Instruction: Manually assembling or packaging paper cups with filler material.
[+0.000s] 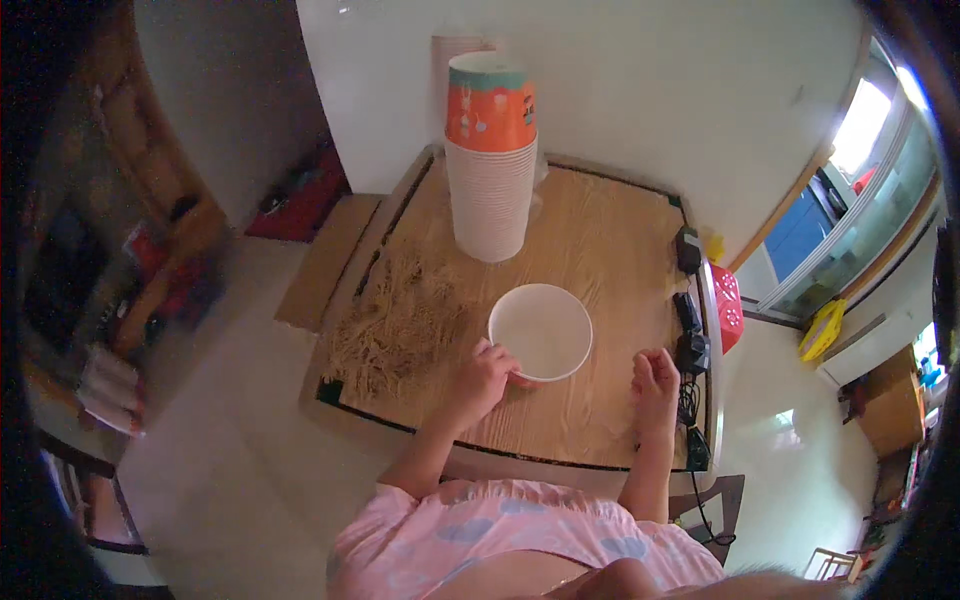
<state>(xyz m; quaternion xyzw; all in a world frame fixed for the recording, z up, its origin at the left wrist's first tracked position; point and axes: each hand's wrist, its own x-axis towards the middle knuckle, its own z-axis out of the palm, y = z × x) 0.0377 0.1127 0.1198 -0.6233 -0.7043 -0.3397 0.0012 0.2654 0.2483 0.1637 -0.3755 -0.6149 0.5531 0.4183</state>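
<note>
One bowl (pixel 540 332), white inside, sits mouth up near the middle of the table (pixel 610 250), in front of the person; whether its base rests flat I cannot tell, as its wall is mostly hidden. The left hand (pixel 487 380) is clamped on the near left of the rim, thumb and fingers pinching the edge, a hold that probably steadies the bowl and leaves its mouth uncovered; the right hand (pixel 655 378) is apart from the bowl, raised at the table's right side, fingers curled inward; whether anything thin is pinched there I cannot tell.

Left of the bowl lies a loose heap of brown strands (pixel 395 325), perhaps put there to be within the left arm's reach; behind the bowl rises a tall stack (pixel 490 195) of nested bowls, seemingly mouth down, which likely saves room and keeps them upright together. Black adapters (pixel 692 350) line the right edge, their cable (pixel 690 400) bunched beside them, likely aside to free the middle; beyond that edge stands a red basket (pixel 727 305).
</note>
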